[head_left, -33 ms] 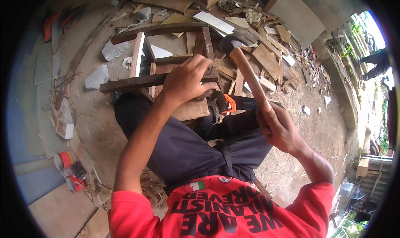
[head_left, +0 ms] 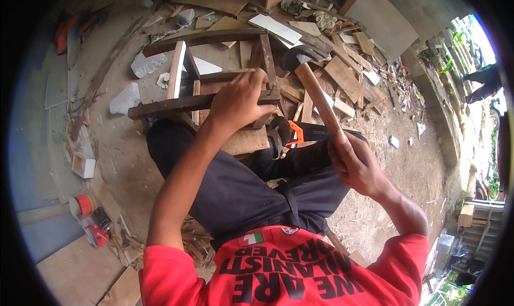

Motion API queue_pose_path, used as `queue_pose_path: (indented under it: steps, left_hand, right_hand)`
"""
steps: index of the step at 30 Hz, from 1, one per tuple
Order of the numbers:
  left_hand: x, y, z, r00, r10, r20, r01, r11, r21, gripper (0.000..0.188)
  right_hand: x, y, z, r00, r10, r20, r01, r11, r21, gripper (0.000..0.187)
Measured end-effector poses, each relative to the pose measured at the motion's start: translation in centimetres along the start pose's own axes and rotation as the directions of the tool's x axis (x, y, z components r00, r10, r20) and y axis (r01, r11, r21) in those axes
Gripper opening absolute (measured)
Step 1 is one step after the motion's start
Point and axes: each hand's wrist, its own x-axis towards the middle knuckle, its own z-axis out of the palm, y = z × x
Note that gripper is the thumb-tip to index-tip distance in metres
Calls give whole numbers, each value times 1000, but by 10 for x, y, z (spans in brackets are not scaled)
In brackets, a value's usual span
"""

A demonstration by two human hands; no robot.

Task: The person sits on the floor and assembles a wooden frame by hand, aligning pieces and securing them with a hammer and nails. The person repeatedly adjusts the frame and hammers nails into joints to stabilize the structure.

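Note:
A dark wooden frame point(head_left: 176, 106), made of long rails joined by crosspieces, lies before me at my knees. My left hand point(head_left: 239, 99) is closed over its near rail, close to the right corner, fingers curled past the rail. In my right hand point(head_left: 354, 162) is a hammer point(head_left: 320, 94), gripped low on its wooden handle. The dark hammer head is raised just right of the frame's corner, apart from it. Between my legs and the frame lies a handsaw point(head_left: 295, 134) with an orange and black handle, its dark blade pointing right.
Scrap boards and offcuts point(head_left: 342, 78) are heaped beyond the frame and to its right. White broken blocks point(head_left: 125, 99) lie to its left. Red tins point(head_left: 84, 205) stand at far left by a small white box point(head_left: 83, 165). A low wall edge point(head_left: 436, 113) runs along the right.
The hammer and my right hand have shifted very slightly to the left. My left hand stays on the frame's rail.

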Motion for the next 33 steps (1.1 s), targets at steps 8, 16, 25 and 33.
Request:
queue_pose_path:
  steps: [8, 16, 25, 33]
  left_hand:
    - [13, -8, 6, 954, -107, 281, 30, 963, 266, 71]
    - [17, -6, 1, 894, -225, 387, 107, 947, 304, 69]
    - [21, -5, -1, 898, -205, 390, 92, 953, 289, 72]
    - [-9, -12, 19, 994, 107, -13, -104, 983, 150, 57]
  right_hand:
    - [8, 9, -7, 996, 48, 69, -55, 993, 108, 52]
    - [0, -40, -24, 900, -407, -157, 425, 899, 107, 58]
    - [-3, -14, -9, 996, 10, -87, -27, 980, -195, 53]
    - [16, 7, -10, 997, 60, -54, -57, 997, 46, 52]
